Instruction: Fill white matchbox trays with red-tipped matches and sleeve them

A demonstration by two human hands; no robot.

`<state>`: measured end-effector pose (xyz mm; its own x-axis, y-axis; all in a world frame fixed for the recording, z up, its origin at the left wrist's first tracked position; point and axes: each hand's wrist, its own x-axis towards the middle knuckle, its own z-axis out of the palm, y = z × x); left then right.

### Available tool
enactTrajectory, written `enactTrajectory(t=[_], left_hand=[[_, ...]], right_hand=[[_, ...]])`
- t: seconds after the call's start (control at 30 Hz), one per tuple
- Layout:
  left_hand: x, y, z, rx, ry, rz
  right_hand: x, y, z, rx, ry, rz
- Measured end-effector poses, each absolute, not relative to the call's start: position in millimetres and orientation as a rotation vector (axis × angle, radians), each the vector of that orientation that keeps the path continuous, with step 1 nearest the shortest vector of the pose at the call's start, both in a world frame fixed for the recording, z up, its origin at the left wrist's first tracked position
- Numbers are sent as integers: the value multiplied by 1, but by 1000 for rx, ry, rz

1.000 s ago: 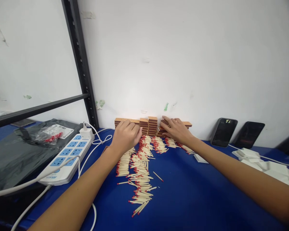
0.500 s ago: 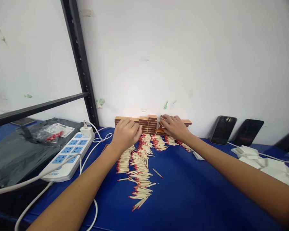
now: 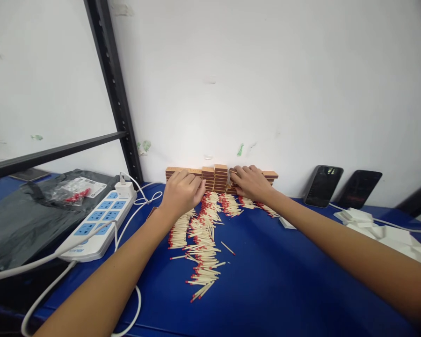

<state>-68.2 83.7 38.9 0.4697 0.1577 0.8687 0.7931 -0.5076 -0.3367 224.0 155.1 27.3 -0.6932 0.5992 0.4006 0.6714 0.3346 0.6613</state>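
Observation:
Stacked matchboxes (image 3: 220, 175) with brown sides stand in a row against the wall. At the right part of the row, my right hand (image 3: 250, 181) grips a matchbox (image 3: 232, 171) between thumb and fingers, close beside the tallest stack. My left hand (image 3: 182, 191) is closed in front of the left stacks, fingers curled; whatever it holds is hidden. Below and between the hands lie heaps of red-tipped matches (image 3: 203, 248), fanning toward me on the blue table surface (image 3: 273, 281). One loose match (image 3: 228, 248) lies apart from the pile.
A white power strip (image 3: 98, 224) with cables lies at the left, beside a dark plastic bag (image 3: 28, 220). Two phones (image 3: 324, 186) lean on the wall at the right, near white paper-like pieces (image 3: 382, 229). A black metal frame (image 3: 114, 84) rises at the left.
My right hand has shifted slightly left with its matchbox, closer to the tallest stack. My left hand stays closed in nearly the same place. The view has moved slightly.

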Motion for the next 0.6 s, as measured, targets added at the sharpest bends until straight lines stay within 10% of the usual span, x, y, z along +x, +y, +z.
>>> enactTrajectory(t=[0.33,0.6], left_hand=[[-87,92,47,-1868,-939,-1135],[-131,101,73,-1555,-1088,-1472]], right_hand=[[238,121,59,-1141,-2277,-1009],[106,41,65,-778,-2402,150]])
